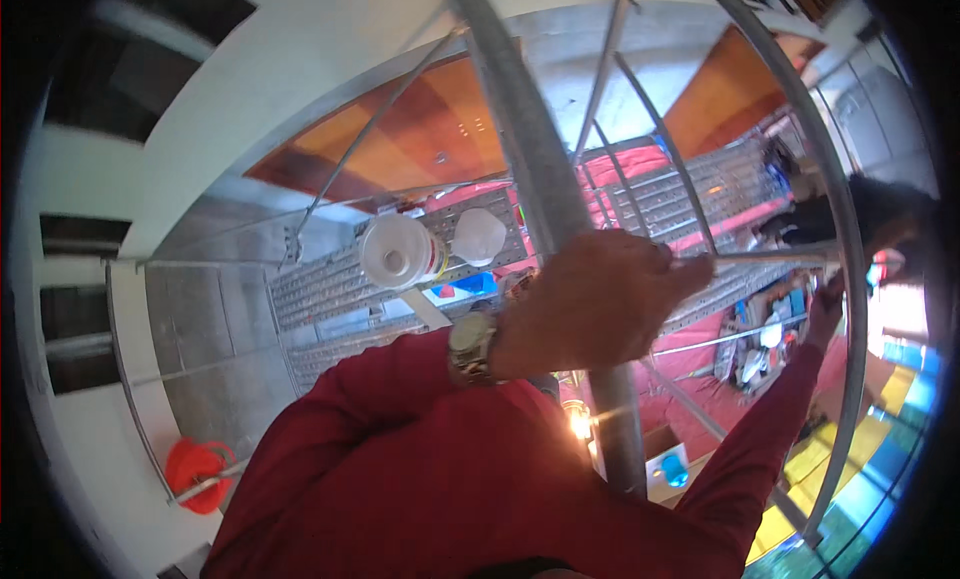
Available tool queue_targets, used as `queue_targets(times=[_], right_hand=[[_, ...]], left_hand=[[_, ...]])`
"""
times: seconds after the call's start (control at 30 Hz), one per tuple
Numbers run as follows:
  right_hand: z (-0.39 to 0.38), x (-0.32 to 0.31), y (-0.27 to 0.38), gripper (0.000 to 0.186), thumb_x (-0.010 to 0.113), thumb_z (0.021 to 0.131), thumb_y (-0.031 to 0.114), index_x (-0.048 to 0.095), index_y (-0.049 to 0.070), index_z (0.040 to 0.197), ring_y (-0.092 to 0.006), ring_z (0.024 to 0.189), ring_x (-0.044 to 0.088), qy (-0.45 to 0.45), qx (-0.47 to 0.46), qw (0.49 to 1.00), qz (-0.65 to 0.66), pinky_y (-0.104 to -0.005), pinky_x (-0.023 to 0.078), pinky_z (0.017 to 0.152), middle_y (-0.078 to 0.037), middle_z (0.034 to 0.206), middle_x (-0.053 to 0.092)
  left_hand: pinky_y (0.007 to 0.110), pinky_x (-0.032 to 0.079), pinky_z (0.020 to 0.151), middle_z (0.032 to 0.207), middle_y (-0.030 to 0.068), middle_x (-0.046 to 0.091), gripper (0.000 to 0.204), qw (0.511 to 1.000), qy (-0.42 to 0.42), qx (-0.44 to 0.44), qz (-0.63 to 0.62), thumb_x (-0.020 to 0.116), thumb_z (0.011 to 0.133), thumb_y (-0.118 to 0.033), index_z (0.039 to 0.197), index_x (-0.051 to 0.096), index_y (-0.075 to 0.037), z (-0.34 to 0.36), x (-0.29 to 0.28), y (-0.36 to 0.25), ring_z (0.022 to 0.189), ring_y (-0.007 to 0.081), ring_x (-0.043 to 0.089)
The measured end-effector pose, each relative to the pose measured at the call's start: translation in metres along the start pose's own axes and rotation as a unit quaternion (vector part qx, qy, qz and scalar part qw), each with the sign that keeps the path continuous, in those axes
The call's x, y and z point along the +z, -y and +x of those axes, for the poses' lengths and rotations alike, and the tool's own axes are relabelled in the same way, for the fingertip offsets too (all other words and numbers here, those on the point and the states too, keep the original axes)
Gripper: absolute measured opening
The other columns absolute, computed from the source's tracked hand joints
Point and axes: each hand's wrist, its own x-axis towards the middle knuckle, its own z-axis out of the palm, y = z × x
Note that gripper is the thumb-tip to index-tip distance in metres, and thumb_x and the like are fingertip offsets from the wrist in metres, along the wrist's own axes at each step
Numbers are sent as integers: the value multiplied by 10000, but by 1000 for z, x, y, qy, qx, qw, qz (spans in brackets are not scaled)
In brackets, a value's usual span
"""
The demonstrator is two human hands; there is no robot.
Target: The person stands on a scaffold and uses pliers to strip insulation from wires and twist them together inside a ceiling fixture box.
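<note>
My left hand (pixel 600 299), below a metal-banded wristwatch (pixel 472 347), is closed around a thick grey scaffold pole (pixel 530 129) that runs through the middle of the view. Its thumb side points right, close to a thin crossbar (pixel 770 259). Farther right, my right hand (pixel 828 297) is small in view and closed against a curved scaffold tube (pixel 850 329); part of its grip is hard to see. Left of the pole, a white bucket (pixel 392 251) stands on a perforated metal platform (pixel 325 279) beside a white plastic container (pixel 478 236).
Thin diagonal braces (pixel 380 119) cross the space. An orange bucket (pixel 198 476) is at the lower left. A bright lamp (pixel 578 421) glows below, near a box (pixel 660 444) holding something blue. A person in dark clothing (pixel 890 214) is at the right.
</note>
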Motion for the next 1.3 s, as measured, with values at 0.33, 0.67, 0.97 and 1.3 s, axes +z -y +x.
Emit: queue_targets(times=[0.33,0.67,0.97,1.3], right_hand=[[-115,104,-46,376,600,1013,129,597,165,1387,-70,653,422,-103,45,989,-97,-229,427,580,31,793,480],[-302,360,-93,318,570,1043,150,569,35,1339,-106,734,544,-299,135,892,-311,-270,521,646,-45,947,607],[-390,567,-162,303,563,1055,202,603,-38,1237,-174,789,658,-251,143,926,-243,-346,600,682,-147,1053,714],[-400,572,-203,324,585,1049,247,630,-41,1189,-175,744,635,-184,-9,892,-413,-336,569,661,-125,943,702]], left_hand=[[449,568,650,680,124,659,221,986,-105,22,-130,706,797,-149,966,665,-13,-5,25,10,692,334,718],[384,518,619,648,73,676,149,965,-246,26,-91,729,763,-185,753,650,-59,-14,42,6,614,209,686],[395,549,648,653,77,685,137,976,-196,8,-96,707,799,-149,824,646,-30,-7,51,1,648,245,711],[404,569,624,707,64,693,181,978,-190,7,-85,698,827,-172,851,652,2,0,57,2,697,249,733]])
